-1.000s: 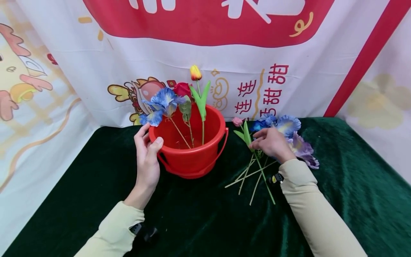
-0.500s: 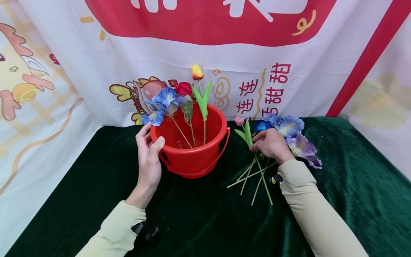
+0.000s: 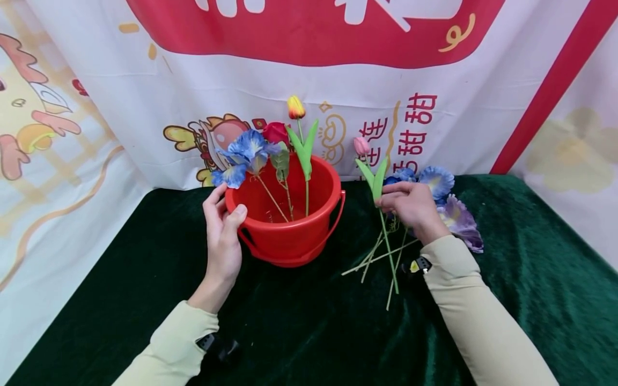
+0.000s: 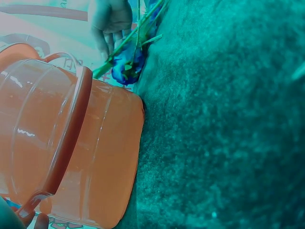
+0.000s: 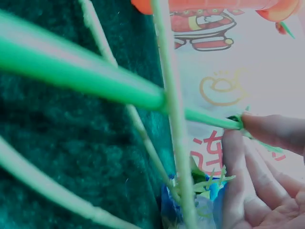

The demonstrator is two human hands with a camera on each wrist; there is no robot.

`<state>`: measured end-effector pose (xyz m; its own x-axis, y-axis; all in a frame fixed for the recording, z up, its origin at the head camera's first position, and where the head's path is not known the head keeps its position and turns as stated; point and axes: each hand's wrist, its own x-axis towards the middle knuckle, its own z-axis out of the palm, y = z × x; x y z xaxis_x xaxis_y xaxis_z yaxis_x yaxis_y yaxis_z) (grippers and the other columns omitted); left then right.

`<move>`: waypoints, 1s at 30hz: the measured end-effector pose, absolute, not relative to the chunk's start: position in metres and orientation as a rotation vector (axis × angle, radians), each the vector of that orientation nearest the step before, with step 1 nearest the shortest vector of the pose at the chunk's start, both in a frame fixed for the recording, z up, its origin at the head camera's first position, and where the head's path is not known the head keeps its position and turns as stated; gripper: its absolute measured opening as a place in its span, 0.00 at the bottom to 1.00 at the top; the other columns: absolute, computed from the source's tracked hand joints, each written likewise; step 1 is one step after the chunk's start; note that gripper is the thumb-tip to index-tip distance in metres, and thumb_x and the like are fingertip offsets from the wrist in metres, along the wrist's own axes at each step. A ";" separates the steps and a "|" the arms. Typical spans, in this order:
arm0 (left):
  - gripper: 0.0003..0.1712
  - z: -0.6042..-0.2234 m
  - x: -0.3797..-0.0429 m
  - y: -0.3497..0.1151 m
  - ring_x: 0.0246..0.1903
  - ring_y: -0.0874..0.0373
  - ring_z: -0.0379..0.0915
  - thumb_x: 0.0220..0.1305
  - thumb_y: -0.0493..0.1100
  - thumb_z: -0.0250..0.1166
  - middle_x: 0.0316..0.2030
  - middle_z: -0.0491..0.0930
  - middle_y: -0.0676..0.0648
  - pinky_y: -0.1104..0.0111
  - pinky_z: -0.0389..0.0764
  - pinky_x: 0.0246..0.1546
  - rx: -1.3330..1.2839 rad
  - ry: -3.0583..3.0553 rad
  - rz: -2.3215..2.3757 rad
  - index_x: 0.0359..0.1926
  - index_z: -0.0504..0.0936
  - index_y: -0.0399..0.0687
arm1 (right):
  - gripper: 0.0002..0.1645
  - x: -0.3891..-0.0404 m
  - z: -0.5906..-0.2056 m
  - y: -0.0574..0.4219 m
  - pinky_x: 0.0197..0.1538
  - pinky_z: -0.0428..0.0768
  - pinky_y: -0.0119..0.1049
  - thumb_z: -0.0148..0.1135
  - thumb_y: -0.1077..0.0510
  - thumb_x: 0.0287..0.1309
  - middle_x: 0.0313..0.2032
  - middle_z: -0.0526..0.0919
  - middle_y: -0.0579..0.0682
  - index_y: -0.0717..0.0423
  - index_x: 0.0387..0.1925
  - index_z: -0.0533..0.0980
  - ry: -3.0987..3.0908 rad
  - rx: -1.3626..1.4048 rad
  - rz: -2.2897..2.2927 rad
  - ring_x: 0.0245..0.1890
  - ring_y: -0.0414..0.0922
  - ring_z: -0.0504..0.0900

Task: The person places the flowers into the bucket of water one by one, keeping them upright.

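Note:
My left hand [image 3: 223, 241] holds the red bucket [image 3: 287, 244] by its left rim, with the thumb on the rim. Standing in the bucket are a blue iris [image 3: 250, 150], a red rose [image 3: 276, 133] and a yellow-red tulip [image 3: 296, 108]. Right of the bucket, my right hand [image 3: 412, 208] pinches a pink tulip [image 3: 361, 146] by its stem, just below the leaves; the flower head is raised and upright. The right wrist view shows thumb and finger meeting on the green stem [image 5: 209, 118]. Under that hand lie more flowers, partly hidden.
A blue flower [image 3: 436, 182] and a purple flower [image 3: 461, 222] lie at the back right, their thin stems [image 3: 363, 265] crossing toward me. The dark green cloth [image 3: 299, 332] covers the table. A printed curtain [image 3: 203, 80] hangs close behind.
The pink tulip has been lifted by my right hand, its head rising from the pile. Some stems beneath have shifted slightly. My left hand and the bucket stay put.

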<state>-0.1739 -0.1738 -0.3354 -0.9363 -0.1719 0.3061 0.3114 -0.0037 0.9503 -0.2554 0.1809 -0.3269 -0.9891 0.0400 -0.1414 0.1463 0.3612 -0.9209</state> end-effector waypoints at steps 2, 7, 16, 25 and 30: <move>0.34 -0.335 -0.174 -0.174 0.74 0.49 0.63 0.78 0.47 0.52 0.74 0.61 0.49 0.65 0.78 0.68 -0.143 -1.947 -2.005 0.79 0.52 0.60 | 0.25 -0.255 -0.325 0.180 0.44 0.87 0.34 0.72 0.56 0.65 0.28 0.90 0.32 0.60 0.61 0.80 2.488 0.179 -1.796 0.33 0.35 0.88; 0.34 -0.335 -0.174 -0.174 0.75 0.48 0.62 0.78 0.47 0.52 0.73 0.62 0.52 0.68 0.78 0.67 -0.141 -1.945 -2.002 0.79 0.53 0.60 | 0.26 -0.255 -0.323 0.177 0.45 0.88 0.32 0.71 0.59 0.67 0.28 0.90 0.30 0.61 0.64 0.78 2.401 0.207 -2.000 0.35 0.34 0.89; 0.34 -0.335 -0.174 -0.173 0.74 0.51 0.63 0.78 0.47 0.53 0.74 0.62 0.51 0.62 0.77 0.69 -0.135 -1.954 -1.992 0.79 0.53 0.61 | 0.20 -0.253 -0.321 0.176 0.43 0.89 0.28 0.70 0.66 0.66 0.29 0.92 0.36 0.61 0.57 0.77 2.170 0.260 -2.298 0.34 0.35 0.91; 0.34 -0.336 -0.175 -0.174 0.74 0.51 0.63 0.78 0.47 0.53 0.73 0.63 0.53 0.64 0.78 0.68 -0.140 -1.953 -1.991 0.79 0.53 0.61 | 0.16 -0.252 -0.319 0.174 0.42 0.89 0.29 0.66 0.70 0.66 0.29 0.91 0.42 0.63 0.52 0.73 1.998 0.210 -2.423 0.30 0.36 0.91; 0.34 -0.337 -0.175 -0.175 0.74 0.50 0.63 0.78 0.47 0.52 0.73 0.63 0.53 0.65 0.79 0.67 -0.149 -1.947 -1.989 0.79 0.52 0.60 | 0.15 -0.250 -0.308 0.171 0.44 0.89 0.29 0.68 0.70 0.65 0.32 0.92 0.45 0.60 0.51 0.77 1.810 0.272 -2.496 0.32 0.38 0.92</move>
